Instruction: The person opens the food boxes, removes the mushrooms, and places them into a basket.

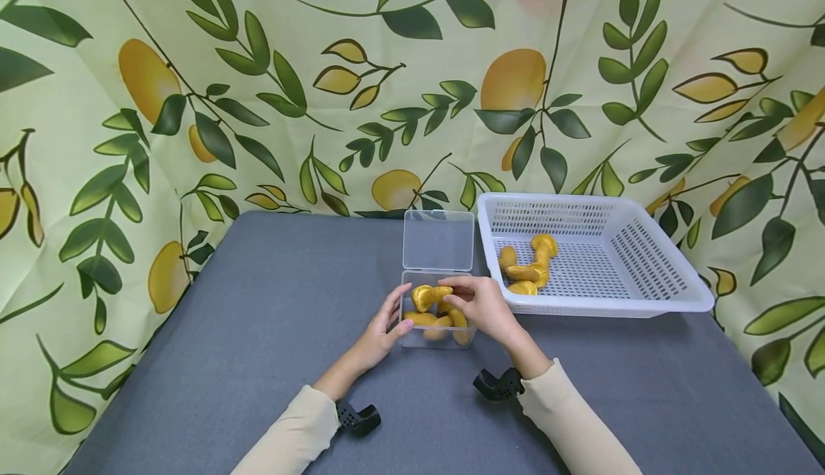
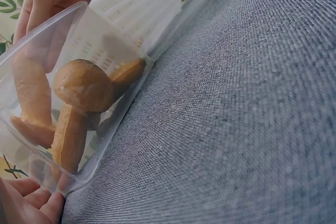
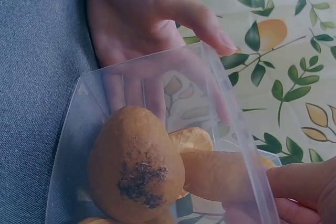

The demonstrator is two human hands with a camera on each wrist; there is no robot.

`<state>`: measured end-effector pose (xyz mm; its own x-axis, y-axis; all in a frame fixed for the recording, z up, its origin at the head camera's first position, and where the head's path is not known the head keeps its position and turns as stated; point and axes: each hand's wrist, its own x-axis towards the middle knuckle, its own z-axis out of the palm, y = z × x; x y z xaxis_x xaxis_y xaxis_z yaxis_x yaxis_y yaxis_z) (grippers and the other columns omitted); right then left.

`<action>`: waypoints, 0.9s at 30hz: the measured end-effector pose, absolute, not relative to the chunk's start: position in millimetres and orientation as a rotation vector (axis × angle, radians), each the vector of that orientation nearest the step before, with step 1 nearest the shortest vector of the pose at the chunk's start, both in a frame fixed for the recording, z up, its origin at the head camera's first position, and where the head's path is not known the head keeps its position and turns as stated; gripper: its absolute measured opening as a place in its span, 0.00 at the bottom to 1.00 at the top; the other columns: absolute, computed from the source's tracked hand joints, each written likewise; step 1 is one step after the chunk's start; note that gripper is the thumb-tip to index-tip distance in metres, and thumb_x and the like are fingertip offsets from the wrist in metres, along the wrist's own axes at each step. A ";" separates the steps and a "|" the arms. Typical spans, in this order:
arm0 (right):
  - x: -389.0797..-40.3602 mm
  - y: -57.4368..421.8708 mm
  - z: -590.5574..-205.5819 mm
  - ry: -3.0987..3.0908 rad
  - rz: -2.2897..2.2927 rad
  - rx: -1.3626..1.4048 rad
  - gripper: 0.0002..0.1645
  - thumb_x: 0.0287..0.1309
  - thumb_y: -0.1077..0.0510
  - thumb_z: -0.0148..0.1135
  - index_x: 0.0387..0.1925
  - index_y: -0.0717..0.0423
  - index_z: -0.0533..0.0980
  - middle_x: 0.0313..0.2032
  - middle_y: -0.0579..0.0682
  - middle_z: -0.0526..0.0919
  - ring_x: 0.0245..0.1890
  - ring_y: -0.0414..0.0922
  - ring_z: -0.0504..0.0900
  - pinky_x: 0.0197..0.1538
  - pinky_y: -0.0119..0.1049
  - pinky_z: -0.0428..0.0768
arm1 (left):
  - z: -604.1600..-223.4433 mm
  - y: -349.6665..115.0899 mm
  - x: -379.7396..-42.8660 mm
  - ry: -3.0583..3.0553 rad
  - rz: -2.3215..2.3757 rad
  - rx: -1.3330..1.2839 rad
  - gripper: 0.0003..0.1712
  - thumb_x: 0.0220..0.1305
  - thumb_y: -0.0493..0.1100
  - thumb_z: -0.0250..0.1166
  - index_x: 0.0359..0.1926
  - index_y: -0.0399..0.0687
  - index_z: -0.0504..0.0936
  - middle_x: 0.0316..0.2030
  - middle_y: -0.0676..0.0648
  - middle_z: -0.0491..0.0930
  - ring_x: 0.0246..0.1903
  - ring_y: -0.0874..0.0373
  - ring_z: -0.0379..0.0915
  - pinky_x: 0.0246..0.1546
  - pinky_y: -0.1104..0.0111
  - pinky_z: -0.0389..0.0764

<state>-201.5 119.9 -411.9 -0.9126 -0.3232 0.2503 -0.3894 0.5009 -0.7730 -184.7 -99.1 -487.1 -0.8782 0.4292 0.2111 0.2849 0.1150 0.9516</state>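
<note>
A clear plastic box [image 1: 440, 341] with its lid [image 1: 438, 241] tipped back stands mid-table, several golden-brown mushrooms [image 1: 422, 319] inside. My right hand [image 1: 480, 303] reaches over the box's right side and pinches a mushroom [image 1: 425, 296] by the stem, cap toward the left. Through the clear wall in the right wrist view, that held stem [image 3: 212, 176] shows beside a large cap [image 3: 134, 166] with dark specks. Against the left wall lies my left hand [image 1: 380, 328], fingers extended and thumb near the front corner. In the left wrist view, a round-capped mushroom [image 2: 84, 85] leans inside the box.
To the right of the box sits a white perforated basket [image 1: 670, 306], with several more mushrooms [image 1: 541, 260] at its left end. A grey cloth [image 1: 290, 267] covers the table. Behind it hangs a leaf-and-fruit patterned curtain [image 1: 445, 66].
</note>
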 end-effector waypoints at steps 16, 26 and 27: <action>-194.8 130.5 -401.4 -2.644 1.498 0.592 0.16 0.54 0.67 0.66 0.47 0.66 0.81 0.44 0.63 0.87 0.40 0.54 0.88 0.40 0.32 0.86 | -486.4 -98.6 -184.0 2.251 1.883 0.718 0.37 0.70 0.43 0.53 0.75 0.47 0.48 0.76 0.35 0.44 0.75 0.34 0.41 0.73 0.43 0.52; -188.6 133.3 -390.9 -2.616 1.530 0.601 0.17 0.54 0.68 0.66 0.47 0.66 0.81 0.45 0.62 0.87 0.41 0.52 0.88 0.41 0.30 0.86 | -486.7 -98.8 -184.3 2.265 1.873 0.721 0.37 0.70 0.44 0.53 0.74 0.47 0.49 0.76 0.35 0.45 0.75 0.33 0.42 0.73 0.44 0.53; -188.2 133.6 -390.0 -2.613 1.535 0.607 0.17 0.54 0.68 0.66 0.47 0.66 0.81 0.45 0.62 0.87 0.41 0.53 0.88 0.41 0.30 0.86 | -486.7 -98.9 -184.2 2.266 1.870 0.720 0.37 0.70 0.44 0.53 0.74 0.47 0.48 0.76 0.35 0.45 0.75 0.34 0.42 0.73 0.44 0.53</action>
